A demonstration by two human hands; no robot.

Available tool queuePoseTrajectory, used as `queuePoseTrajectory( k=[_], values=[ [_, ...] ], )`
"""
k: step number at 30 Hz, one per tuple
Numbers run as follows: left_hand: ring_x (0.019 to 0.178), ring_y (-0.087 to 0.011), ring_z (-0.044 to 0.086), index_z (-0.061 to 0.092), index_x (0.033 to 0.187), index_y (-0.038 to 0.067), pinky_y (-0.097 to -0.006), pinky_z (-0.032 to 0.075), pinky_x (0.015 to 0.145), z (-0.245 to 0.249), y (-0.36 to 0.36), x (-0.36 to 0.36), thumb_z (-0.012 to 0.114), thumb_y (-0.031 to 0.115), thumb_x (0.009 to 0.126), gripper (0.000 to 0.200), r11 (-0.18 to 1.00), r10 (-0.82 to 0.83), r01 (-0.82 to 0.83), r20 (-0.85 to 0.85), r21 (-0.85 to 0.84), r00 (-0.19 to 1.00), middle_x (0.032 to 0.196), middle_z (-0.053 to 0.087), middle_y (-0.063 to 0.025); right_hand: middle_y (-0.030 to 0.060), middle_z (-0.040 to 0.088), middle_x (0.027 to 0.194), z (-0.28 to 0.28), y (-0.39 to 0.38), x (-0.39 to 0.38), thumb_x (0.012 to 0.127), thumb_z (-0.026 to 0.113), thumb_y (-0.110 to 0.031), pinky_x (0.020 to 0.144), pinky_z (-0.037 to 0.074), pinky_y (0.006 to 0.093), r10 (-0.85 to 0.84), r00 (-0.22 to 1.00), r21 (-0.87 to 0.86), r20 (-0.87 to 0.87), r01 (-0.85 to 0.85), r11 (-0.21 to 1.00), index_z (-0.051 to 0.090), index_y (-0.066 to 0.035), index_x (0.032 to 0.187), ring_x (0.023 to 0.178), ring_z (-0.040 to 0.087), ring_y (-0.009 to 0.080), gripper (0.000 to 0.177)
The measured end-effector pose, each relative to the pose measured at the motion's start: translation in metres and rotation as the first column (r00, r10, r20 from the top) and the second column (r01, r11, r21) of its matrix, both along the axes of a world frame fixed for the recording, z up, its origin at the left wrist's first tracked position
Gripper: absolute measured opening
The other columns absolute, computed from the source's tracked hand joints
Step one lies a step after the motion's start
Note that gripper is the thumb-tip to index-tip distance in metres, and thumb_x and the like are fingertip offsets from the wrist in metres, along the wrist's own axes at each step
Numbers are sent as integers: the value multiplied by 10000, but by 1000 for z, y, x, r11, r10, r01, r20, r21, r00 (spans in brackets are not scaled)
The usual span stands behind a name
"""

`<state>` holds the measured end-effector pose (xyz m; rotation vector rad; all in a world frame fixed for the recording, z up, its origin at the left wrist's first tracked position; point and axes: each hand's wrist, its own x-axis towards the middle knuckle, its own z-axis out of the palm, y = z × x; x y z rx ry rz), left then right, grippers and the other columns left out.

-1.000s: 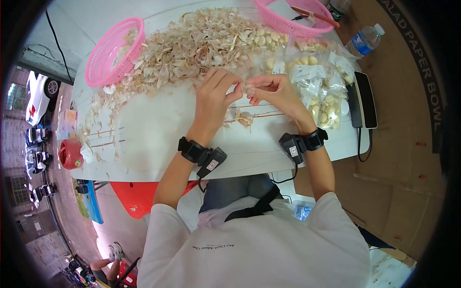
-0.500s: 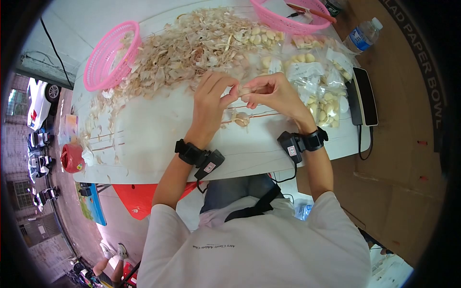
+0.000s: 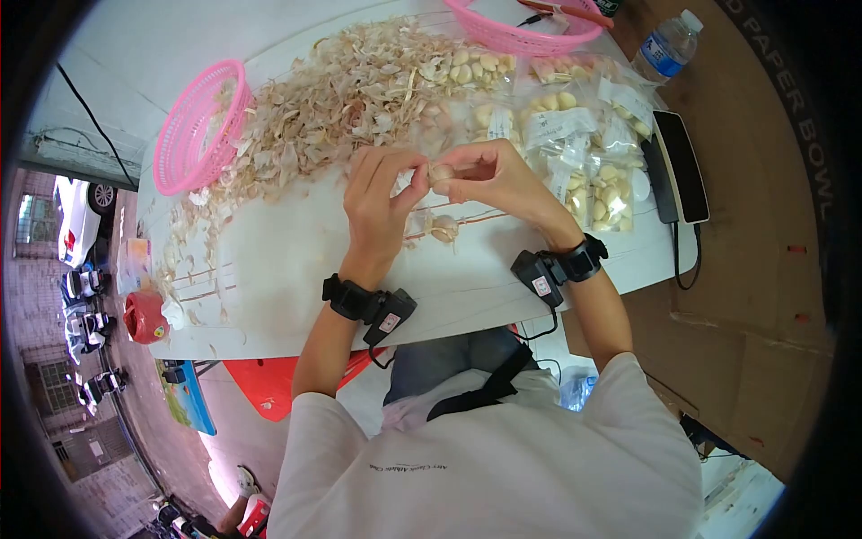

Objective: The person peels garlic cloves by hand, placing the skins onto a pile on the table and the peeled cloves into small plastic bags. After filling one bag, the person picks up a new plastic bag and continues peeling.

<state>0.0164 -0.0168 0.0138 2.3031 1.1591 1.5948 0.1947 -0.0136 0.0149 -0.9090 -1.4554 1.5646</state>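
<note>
A small garlic clove is pinched between the fingertips of both hands, above the tabletop. My left hand comes at it from the left, with thumb and forefinger closed at its edge. My right hand grips it from the right, and its fingers partly cover it. Just below the hands, a partly broken garlic bulb lies on the white table. Beyond my left hand spreads a large heap of dry garlic skins.
Clear bags of peeled cloves lie at the right, beside a black device with a cable. A water bottle stands behind them. Pink baskets sit at the left and back. A red container is near the left edge.
The whole view has shifted slightly with the head. Both hands stay together at the clove, with the fingers slightly repositioned. The bulb on the table stays where it was.
</note>
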Motion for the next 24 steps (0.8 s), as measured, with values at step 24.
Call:
queuePoseTrajectory(
  k=[24],
  values=[
    [772, -213, 579, 616, 879, 15, -298, 472, 692, -4, 3, -3, 662, -61, 728, 175, 1000, 3, -3, -2, -3, 1000, 866, 619, -80, 53, 639, 707, -5, -2, -6, 821, 668, -56, 568, 494, 218, 89, 995, 43, 47, -91, 995, 637, 57, 893, 628, 620, 84, 138]
  ],
)
